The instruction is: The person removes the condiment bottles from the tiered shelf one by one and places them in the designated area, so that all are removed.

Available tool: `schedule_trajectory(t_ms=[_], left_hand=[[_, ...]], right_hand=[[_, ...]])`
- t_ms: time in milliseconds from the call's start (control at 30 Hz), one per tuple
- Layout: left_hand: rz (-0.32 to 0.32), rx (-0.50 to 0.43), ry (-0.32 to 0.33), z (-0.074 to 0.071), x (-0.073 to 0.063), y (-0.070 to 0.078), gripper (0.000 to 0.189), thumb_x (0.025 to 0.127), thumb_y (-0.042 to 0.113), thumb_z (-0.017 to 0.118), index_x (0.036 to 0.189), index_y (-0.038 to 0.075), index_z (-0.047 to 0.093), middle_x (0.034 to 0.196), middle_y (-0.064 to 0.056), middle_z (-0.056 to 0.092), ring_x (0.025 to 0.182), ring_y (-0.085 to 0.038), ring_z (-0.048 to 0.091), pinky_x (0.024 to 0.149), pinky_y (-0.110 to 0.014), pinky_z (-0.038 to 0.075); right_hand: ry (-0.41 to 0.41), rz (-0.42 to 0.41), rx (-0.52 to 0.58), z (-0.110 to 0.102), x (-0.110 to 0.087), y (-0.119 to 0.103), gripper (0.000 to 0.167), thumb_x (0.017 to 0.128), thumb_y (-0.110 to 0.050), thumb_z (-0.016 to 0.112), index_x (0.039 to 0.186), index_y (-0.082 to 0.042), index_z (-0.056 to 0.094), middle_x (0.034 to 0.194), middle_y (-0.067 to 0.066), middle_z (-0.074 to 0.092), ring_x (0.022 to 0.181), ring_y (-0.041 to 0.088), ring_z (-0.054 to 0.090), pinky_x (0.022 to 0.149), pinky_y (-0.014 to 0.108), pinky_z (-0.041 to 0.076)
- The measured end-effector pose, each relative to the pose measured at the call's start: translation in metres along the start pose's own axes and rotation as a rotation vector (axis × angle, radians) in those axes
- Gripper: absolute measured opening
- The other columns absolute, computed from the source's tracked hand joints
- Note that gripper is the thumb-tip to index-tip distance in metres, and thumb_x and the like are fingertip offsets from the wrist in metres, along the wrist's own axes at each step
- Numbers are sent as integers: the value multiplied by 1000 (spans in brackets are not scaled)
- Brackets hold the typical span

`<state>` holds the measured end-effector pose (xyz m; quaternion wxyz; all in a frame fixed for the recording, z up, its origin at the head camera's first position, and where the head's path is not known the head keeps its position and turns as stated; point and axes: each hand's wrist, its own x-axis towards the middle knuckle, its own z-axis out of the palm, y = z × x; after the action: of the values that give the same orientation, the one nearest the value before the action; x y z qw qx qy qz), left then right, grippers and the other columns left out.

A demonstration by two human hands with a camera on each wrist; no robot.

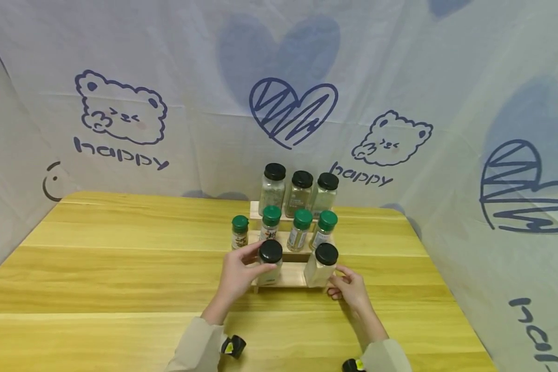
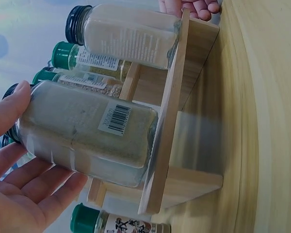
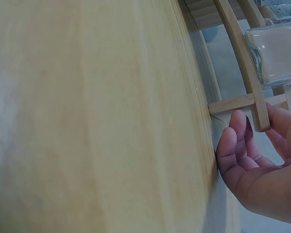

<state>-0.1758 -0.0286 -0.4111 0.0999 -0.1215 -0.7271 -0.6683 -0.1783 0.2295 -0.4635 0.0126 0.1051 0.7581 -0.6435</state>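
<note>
Printed cloth (image 1: pixel 297 46) backs the wooden rack (image 1: pixel 293 275), a green-capped bottle (image 1: pixel 239 235) beside it; left hand (image 1: pixel 238 273) grips a jar (image 2: pixel 82 128), barcode (image 2: pixel 117 118) visible only at left wrist; right hand (image 1: pixel 352 290) pinches the rack's end.

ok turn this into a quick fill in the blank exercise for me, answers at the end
1. The left hand holds a jar with a ____ lid.
2. The top step of the rack holds ____ jars.
3. The small bottle just left of the rack has a ____ cap.
4. The right hand is at the rack's ____ end.

Missing words: black; three; green; right
</note>
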Motion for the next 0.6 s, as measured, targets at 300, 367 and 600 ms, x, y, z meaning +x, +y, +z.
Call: schedule_trajectory(t_ms=[300,367,600], left_hand=[[-21,-9,6,-14,0,0,49,65,1,77,111,-6,60,108,-19,60,95,-28,59,81,-34,48],[-32,-16,11,-17,0,1,49,66,0,77,111,-7,59,109,-20,59,96,-29,59,80,-33,48],[-68,-20,29,-26,0,0,48,66,-2,76,111,-7,59,110,-21,58,98,-30,57,79,-32,48]], right_hand=[[-1,-1,-6,0,0,-1,36,85,5,53,120,12,47,67,9,61,49,15,56,45,24,49],[1,-2,-2,1,0,-1,36,85,5,53,119,12,48,66,9,61,49,14,56,45,23,49],[-7,-11,8,0,0,1,35,85,5,53,119,13,48,64,9,61,48,13,57,44,23,48]])
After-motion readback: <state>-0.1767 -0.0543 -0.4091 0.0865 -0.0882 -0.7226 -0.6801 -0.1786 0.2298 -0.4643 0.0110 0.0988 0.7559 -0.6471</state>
